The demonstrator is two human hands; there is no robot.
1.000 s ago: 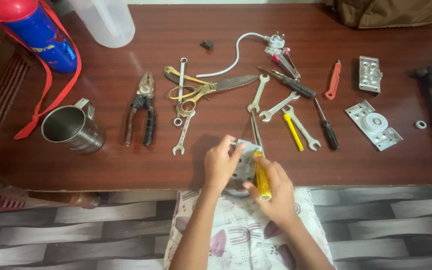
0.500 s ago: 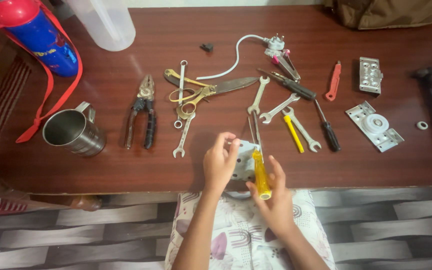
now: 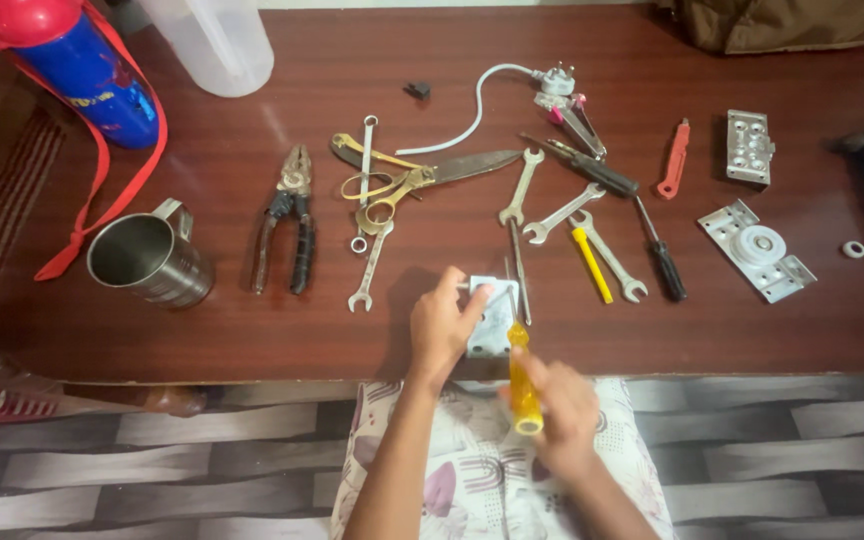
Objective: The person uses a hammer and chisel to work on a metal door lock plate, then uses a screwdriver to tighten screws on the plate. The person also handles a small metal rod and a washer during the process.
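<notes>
Yellow translucent plastic forms the handle of the screwdriver (image 3: 523, 380) gripped by the right hand (image 3: 564, 413) at the lower centre of the frame, fingers curled closed around it, its shaft reaching up onto a small silver metal plate (image 3: 493, 318). That plate lies at the near edge of the dark red-brown wooden table (image 3: 252, 330), lower centre. Fingers of the left hand (image 3: 442, 325) pinch the plate's upper left corner. Just above lie silver open-ended spanners (image 3: 522, 186), and black-handled pliers (image 3: 290, 220) sit left of centre.
</notes>
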